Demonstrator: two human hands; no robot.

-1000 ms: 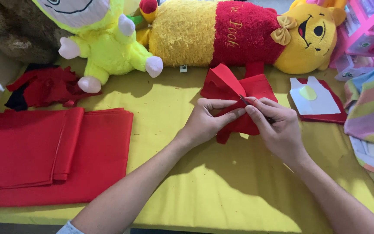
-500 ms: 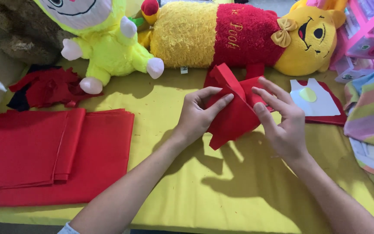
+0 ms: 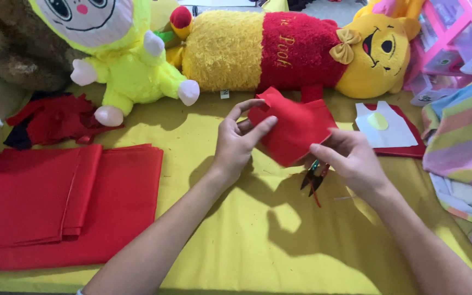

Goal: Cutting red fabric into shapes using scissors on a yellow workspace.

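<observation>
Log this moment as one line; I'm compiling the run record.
left hand: holds red felt piece | right hand: grips its lower edge | small snips: under right hand | surface: yellow cloth

Folded cloth stack [image 3: 55, 202] lies left on the table [image 3: 236, 240], plush toys [image 3: 279, 52] behind, striped cloth [image 3: 460, 136] right.

Your open lane: bare yellow desk [image 3: 236, 240] right of the folded red cloth stack [image 3: 55, 202]. Beyond the stack, plush toys [image 3: 279, 52] block; striped fabric [image 3: 462, 142] closes the far right.
</observation>
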